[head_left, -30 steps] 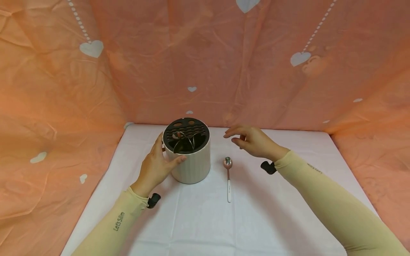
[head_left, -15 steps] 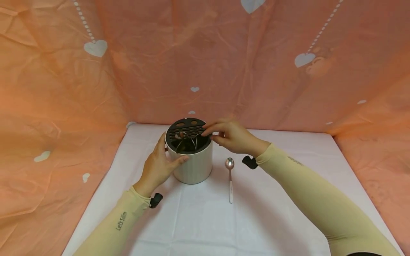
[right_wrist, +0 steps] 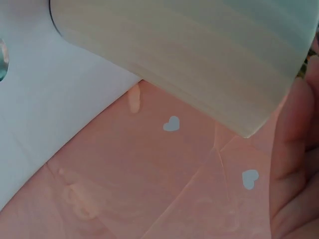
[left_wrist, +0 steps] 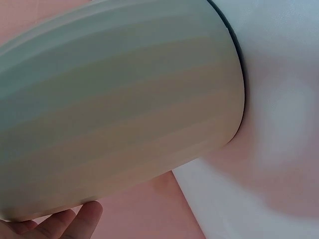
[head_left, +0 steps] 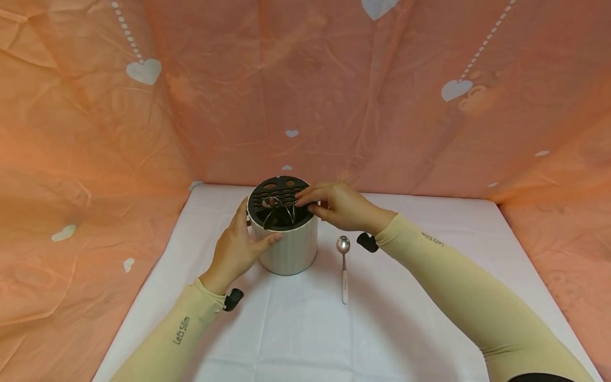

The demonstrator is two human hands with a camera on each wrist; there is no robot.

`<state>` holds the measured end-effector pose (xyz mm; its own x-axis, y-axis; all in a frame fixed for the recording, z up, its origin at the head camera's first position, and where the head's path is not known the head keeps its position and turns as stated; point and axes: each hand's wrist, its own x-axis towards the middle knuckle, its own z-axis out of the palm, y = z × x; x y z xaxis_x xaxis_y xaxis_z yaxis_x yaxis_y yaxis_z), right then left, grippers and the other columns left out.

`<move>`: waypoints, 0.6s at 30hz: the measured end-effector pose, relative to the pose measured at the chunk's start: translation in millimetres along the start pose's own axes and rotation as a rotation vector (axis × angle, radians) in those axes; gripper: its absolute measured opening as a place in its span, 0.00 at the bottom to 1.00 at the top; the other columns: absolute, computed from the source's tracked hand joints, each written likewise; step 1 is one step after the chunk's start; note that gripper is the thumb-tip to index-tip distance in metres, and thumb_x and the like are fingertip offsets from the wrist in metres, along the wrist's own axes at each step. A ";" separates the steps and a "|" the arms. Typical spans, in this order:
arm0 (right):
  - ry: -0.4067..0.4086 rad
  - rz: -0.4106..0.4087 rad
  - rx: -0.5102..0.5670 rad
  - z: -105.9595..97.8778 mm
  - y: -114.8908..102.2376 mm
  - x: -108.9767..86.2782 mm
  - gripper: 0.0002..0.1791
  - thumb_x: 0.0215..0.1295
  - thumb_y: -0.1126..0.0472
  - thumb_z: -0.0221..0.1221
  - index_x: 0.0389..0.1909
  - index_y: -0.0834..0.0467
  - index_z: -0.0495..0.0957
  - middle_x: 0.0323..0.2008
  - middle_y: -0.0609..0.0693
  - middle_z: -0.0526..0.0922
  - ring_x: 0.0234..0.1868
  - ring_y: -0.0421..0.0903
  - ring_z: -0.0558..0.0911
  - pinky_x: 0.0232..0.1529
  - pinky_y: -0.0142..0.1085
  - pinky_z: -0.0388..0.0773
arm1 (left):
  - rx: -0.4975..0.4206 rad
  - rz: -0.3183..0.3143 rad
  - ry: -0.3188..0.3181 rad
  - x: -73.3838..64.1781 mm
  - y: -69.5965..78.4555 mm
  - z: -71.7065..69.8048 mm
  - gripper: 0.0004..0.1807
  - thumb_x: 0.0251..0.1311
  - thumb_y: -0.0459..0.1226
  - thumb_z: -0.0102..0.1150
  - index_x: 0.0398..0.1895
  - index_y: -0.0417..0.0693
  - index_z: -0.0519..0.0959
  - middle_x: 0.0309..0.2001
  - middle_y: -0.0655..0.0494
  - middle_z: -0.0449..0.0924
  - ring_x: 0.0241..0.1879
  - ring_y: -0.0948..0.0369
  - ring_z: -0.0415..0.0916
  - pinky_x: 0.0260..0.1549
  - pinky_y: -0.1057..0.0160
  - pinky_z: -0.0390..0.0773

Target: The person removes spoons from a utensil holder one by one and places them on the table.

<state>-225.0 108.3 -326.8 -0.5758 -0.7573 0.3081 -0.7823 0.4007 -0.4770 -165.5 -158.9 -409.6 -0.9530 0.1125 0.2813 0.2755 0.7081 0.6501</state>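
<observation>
A white ribbed utensil holder [head_left: 286,254] with a black slotted top [head_left: 279,183] stands upright near the back of the table. My left hand [head_left: 234,249] grips its left side, thumb across the front and fingers round the far side; fingertips [left_wrist: 84,219] show along the wall in the left wrist view. Shiny curved metal utensils [head_left: 272,215] stick out of its front opening. My right hand [head_left: 341,204] is over the right rim, bent fingertips right at the thin metal edges; I cannot tell whether they pinch one. A spoon [head_left: 345,270] with a white handle lies right of the holder.
The white-covered table [head_left: 305,339] ends at a pink-orange cloth backdrop [head_left: 334,106] with white hearts, close behind the holder. More of this cloth hangs at both sides. Dark wrist cameras sit under both wrists.
My right hand has moved left from above the table to the holder's opening, its fingertips reaching the metal utensils. The left hand keeps its grip; the spoon lies where it was.
</observation>
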 end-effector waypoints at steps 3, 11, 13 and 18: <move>0.009 -0.031 -0.049 1.1 1.0 -0.3 0.16 0.68 0.70 0.60 0.53 0.56 0.85 0.56 0.50 0.82 0.59 0.46 0.78 0.46 0.36 0.78 | 0.002 0.000 -0.001 -0.4 0.3 0.1 0.60 0.52 0.64 0.68 0.80 0.55 0.45 0.70 0.43 0.63 0.53 0.42 0.76 0.42 0.38 0.76; 0.081 -0.090 -0.157 4.0 2.9 -3.6 0.18 0.67 0.70 0.59 0.55 0.55 0.84 0.55 0.49 0.81 0.53 0.44 0.81 0.42 0.36 0.78 | 0.002 0.000 -0.002 -0.7 -0.2 0.5 0.61 0.52 0.64 0.68 0.80 0.53 0.44 0.71 0.43 0.62 0.53 0.41 0.76 0.42 0.38 0.76; 0.118 -0.111 -0.177 4.6 2.9 -3.8 0.17 0.68 0.70 0.60 0.54 0.55 0.84 0.55 0.48 0.82 0.52 0.44 0.81 0.42 0.36 0.78 | 0.001 -0.001 -0.003 -0.8 0.0 0.3 0.61 0.52 0.64 0.68 0.80 0.53 0.44 0.71 0.43 0.62 0.53 0.41 0.76 0.42 0.38 0.76; 0.238 -0.172 -0.211 5.4 3.1 -2.4 0.15 0.66 0.69 0.62 0.52 0.56 0.85 0.52 0.49 0.83 0.45 0.44 0.82 0.37 0.35 0.78 | -0.001 -0.007 -0.003 -1.2 0.1 0.6 0.61 0.52 0.65 0.68 0.80 0.54 0.44 0.71 0.43 0.61 0.53 0.41 0.76 0.42 0.38 0.76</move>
<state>-224.8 108.6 -333.5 -0.4514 -0.6918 0.5636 -0.8900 0.3943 -0.2289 -164.4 -158.5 -410.3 -0.9552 0.1098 0.2749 0.2692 0.7083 0.6526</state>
